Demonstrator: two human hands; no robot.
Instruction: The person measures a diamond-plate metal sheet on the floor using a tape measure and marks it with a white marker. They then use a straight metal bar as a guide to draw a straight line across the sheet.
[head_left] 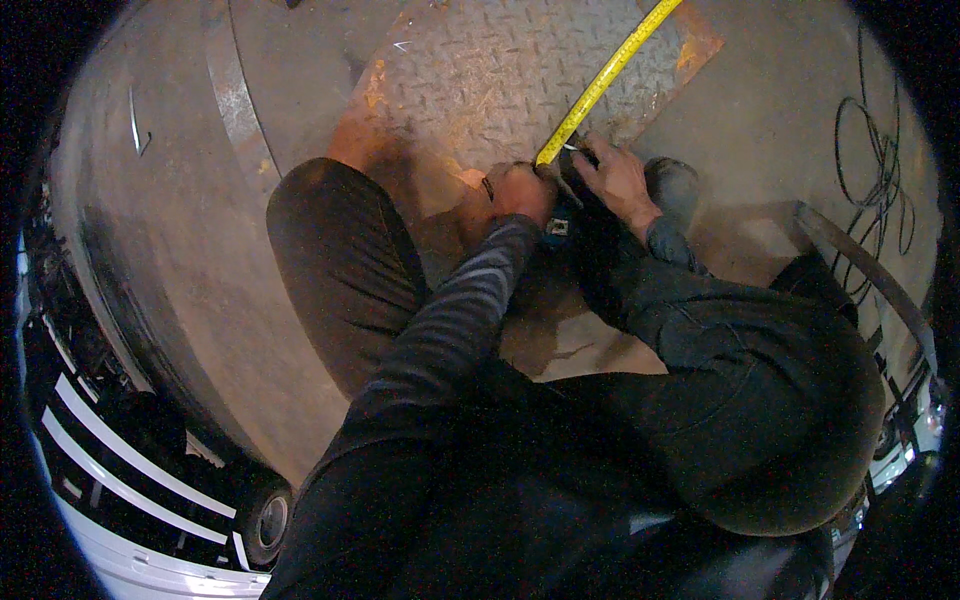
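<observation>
A yellow tape measure [606,84] runs its blade out from my left hand, slanting up and right across a rusty metal plate with a raised tread pattern [490,75]. My left hand [522,190] is closed at the near end of the blade; a dark blue part [560,228] shows just below it, partly hidden. Close on its right, my right hand [617,182] has bent fingers by the blade's near end. A small pale tip shows at those fingertips, too little to name. Both hands are low between my bent knees.
A dark cable [868,180] lies in loose coils on the floor at the right. A flat metal strip [238,110] and a thin bent piece [137,122] lie at the left. A black wheel [268,522] stands at lower left, near white bars.
</observation>
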